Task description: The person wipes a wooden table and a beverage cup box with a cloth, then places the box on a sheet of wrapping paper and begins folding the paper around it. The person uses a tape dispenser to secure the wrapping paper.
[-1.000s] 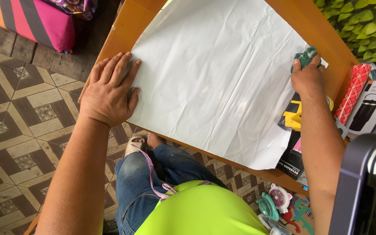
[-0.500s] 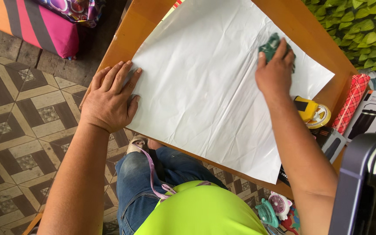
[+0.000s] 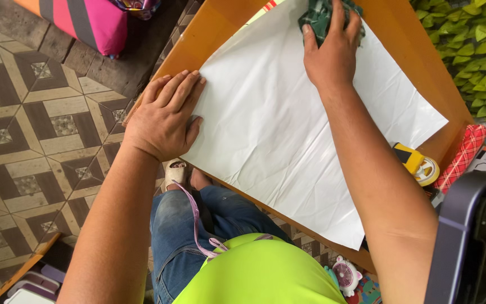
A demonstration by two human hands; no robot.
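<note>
Right hand [image 3: 333,53] now at far end of sheet [image 3: 288,124], up from right edge a sec ago; fingers curled down on green cloth [image 3: 317,16], pressed to paper. Left hand [image 3: 165,115] flat, fingers spread, pinning sheet's left edge on table [image 3: 412,56], same as before. Yellow tape [image 3: 417,163] uncovered by arm, beside red roll [image 3: 463,155].

An orange-brown wooden worktop [image 3: 417,73] is seen set at an angle. Most of it is covered by a large creased white paper sheet [image 3: 288,129], one corner of which hangs past the near edge. A yellow tape dispenser [image 3: 417,163] is laid just beside the sheet's right corner, with a red checked roll [image 3: 463,155] near it.
</note>
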